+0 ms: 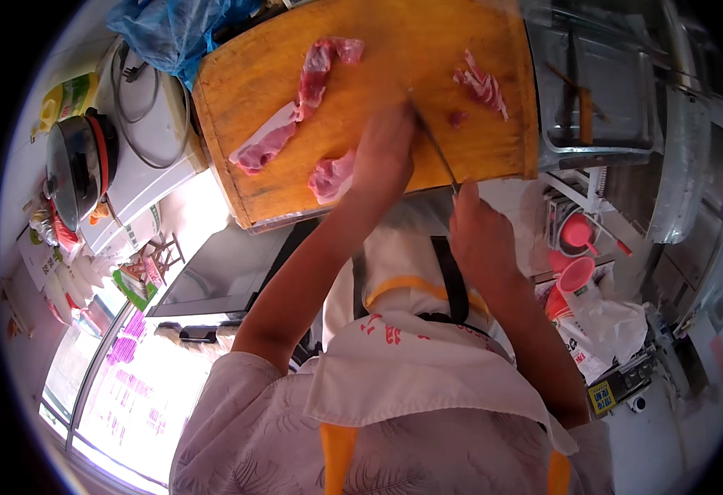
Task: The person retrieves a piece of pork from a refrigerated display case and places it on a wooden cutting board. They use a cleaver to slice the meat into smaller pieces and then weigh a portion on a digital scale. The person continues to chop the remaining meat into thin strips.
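Note:
A wooden cutting board [394,49] lies ahead of me with raw meat on it. My left hand [384,155] presses down on a pink meat piece [328,176] near the board's front edge. My right hand [479,233] grips a knife [436,148] whose blade angles up beside my left hand. A long strip of meat [322,70] and a flatter slab with white fat [261,144] lie on the left half. A small pile of cut slices [484,85] sits on the board's right side.
A dark pot with a glass lid [77,165] stands on a white appliance [151,157] at left, with a blue plastic bag [176,29] behind. A metal sink [601,91] lies right of the board. Pink and red cups [576,247] sit below it.

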